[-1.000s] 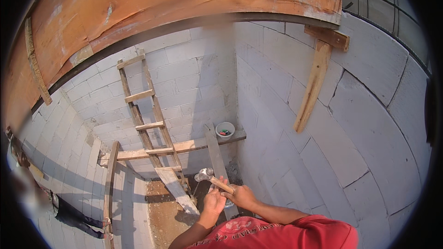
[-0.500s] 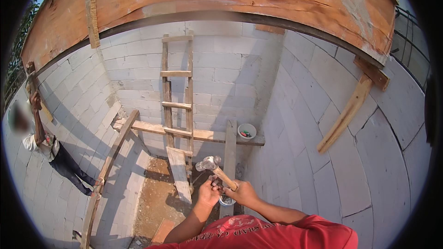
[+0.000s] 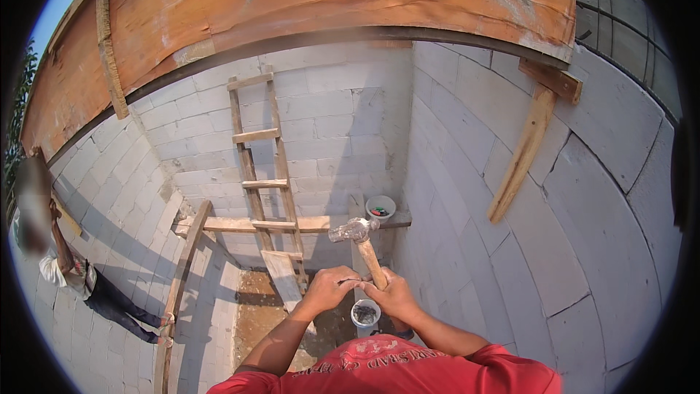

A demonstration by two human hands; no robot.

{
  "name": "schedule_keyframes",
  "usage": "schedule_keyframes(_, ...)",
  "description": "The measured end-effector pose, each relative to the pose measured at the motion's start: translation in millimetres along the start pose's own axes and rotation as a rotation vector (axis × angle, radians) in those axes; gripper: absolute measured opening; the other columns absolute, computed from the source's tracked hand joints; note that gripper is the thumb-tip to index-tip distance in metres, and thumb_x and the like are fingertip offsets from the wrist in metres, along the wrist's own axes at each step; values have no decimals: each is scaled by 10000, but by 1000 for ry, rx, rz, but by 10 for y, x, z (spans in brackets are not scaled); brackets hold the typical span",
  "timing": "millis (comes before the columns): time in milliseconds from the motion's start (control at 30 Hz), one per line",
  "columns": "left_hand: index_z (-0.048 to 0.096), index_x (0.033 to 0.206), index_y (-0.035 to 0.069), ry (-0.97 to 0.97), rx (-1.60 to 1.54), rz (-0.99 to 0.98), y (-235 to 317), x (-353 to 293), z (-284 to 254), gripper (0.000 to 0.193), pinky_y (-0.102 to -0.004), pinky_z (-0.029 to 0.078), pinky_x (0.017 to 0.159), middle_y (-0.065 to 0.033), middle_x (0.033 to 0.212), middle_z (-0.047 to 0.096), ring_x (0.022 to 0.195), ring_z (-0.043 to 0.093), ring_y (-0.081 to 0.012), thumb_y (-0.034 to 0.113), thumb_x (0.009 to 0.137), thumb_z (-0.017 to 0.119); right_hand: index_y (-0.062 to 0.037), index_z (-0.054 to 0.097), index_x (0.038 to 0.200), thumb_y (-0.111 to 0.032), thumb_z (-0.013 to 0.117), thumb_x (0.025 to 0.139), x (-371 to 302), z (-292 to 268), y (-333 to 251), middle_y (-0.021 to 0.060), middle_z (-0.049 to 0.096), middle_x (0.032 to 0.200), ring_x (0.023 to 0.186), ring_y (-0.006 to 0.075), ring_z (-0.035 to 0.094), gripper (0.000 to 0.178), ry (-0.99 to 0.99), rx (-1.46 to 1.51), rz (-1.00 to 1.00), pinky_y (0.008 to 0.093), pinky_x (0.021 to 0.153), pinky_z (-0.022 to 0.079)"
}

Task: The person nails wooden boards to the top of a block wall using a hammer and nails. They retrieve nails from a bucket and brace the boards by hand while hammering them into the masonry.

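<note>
A hammer (image 3: 373, 263) with a wooden handle and a worn metal head stands head-up in my right hand (image 3: 395, 298), whose fingers are closed round the lower handle. My left hand (image 3: 330, 292) is pinched shut close beside it, fingertips almost meeting the right thumb. Something thin and dark shows at the left fingertips, too small to name. Below the hands a small white bucket (image 3: 365, 313) holds a heap of dark grey bits.
A plank with another white bucket (image 3: 380, 208) crosses ahead, behind a wooden ladder (image 3: 255, 175). Orange plywood panelling (image 3: 328, 0) hangs overhead. Pale block walls (image 3: 467, 175) enclose the space. At the left, a person (image 3: 95, 284) stands on a sloping beam (image 3: 182, 277), arms raised.
My hands have come together and the hammer has swung more upright, its head higher and to the right. The view has turned, and the small bucket now shows below my hands.
</note>
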State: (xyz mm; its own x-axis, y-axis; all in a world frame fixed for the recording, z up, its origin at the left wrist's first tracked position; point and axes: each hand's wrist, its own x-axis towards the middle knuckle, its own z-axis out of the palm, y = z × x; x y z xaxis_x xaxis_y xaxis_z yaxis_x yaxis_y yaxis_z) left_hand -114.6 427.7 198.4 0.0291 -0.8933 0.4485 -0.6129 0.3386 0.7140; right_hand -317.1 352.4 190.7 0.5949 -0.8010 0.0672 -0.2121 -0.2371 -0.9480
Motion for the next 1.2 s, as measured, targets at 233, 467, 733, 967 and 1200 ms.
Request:
schedule_keyframes(233, 754, 965, 41, 492, 230, 566, 1399, 1903, -1242, 69, -238, 512, 641, -73, 912, 758, 779, 692, -122, 62, 904, 776, -94, 454, 1325, -493, 599, 1035, -382, -359, 20, -10, 428, 625, 496, 102, 455, 514, -126, 691, 11, 298, 479, 454)
schedule_keyframes(467, 773, 965, 98, 639, 553, 1017, 2321, 3335, -1749, 100, -297, 550, 628, 5, 942, 763, 760, 728, -161, 184, 912, 769, -75, 449, 1321, -523, 599, 1026, -275, -418, -139, -22, 408, 597, 451, 97, 401, 557, 143, 612, -109, 273, 418, 382)
schedule_keyframes(733, 814, 903, 164, 739, 688, 986, 2299, 3431, -1755, 108, -310, 551, 611, 80, 924, 752, 733, 719, -167, 266, 889, 782, -76, 301, 1420, -412, 459, 1100, 283, -1053, -1089, 40, 473, 722, 504, 88, 411, 490, 294, 336, -799, 259, 454, 415)
schedule_keyframes(967, 825, 893, 185, 790, 704, 1003, 2294, 3459, -1697, 100, -294, 542, 593, 102, 925, 752, 715, 719, -146, 277, 876, 790, -138, 236, 1639, -290, 415, 1128, 819, -1614, -2105, 31, 548, 793, 573, 70, 479, 562, 705, -275, -1149, 236, 484, 436)
schedule_keyframes(1200, 813, 891, 177, 826, 739, 1053, 2238, 3507, -1686, 93, -291, 536, 584, 110, 937, 749, 716, 721, -142, 265, 875, 790, -137, 219, 1647, -188, 516, 1078, 939, -1665, -2415, 203, 567, 1418, 874, 263, 730, 644, 687, -460, -886, 378, 758, 614)
